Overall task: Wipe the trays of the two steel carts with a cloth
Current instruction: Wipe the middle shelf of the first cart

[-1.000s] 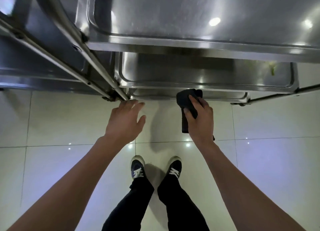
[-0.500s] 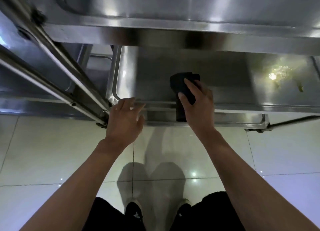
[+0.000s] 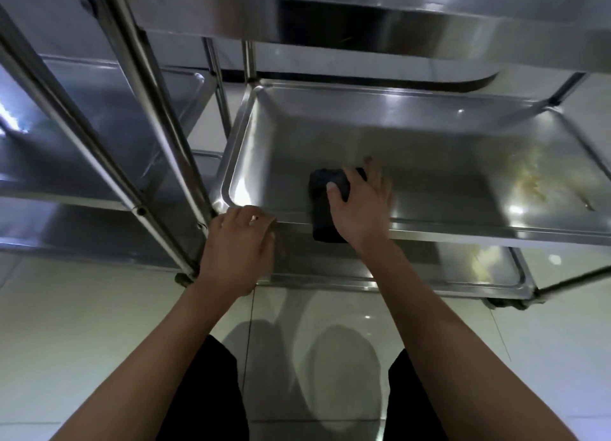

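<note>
Steel tray, right hand gripping dark cloth, left hand resting open on rim

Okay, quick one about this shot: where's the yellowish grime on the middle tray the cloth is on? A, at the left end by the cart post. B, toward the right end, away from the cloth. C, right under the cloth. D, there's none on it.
B: the yellowish smears lie toward the right end of the middle tray, apart from the dark cloth under the right hand.
</note>
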### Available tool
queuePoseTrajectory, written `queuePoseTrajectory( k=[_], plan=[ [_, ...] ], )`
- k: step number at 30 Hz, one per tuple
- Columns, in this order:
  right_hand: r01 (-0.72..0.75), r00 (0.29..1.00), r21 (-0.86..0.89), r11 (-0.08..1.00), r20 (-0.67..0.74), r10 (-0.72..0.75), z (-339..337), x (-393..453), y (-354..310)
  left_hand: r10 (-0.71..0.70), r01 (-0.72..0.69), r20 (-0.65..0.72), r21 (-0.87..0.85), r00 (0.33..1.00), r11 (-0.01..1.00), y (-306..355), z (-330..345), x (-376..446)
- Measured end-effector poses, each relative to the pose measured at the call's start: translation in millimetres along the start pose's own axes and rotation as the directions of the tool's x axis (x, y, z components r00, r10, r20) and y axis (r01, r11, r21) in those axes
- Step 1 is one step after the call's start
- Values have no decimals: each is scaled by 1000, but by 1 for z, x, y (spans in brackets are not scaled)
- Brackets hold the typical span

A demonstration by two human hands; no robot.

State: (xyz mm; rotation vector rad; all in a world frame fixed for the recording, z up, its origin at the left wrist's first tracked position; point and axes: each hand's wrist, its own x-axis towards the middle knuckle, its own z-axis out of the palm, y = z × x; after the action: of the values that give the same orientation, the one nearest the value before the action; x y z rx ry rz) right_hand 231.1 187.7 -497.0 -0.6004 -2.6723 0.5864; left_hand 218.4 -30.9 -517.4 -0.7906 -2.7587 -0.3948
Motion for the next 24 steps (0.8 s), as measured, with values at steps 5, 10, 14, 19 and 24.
queuePoseTrajectory(
  k=[5,10,14,19,24],
  plan=[
    [345,929,-125,930,188,-319,1,-5,18,-98,96,34,49,995,994,-2,-2,-4],
    [347,903,-70,935,296,-313,17,-15,26,-108,107,40,40,993,993,-2,-3,-13],
    [335,889,13,942,325,-321,27,-8,16,-131,128,53,63,990,990,-7,-1,-15],
    [396,870,20,918,312,-383,46,-6,-15,-123,122,26,64,992,991,-12,-1,-17],
    [399,827,55,915,409,-385,73,8,-51,-80,78,19,75,997,994,-23,-1,-22]
  ],
)
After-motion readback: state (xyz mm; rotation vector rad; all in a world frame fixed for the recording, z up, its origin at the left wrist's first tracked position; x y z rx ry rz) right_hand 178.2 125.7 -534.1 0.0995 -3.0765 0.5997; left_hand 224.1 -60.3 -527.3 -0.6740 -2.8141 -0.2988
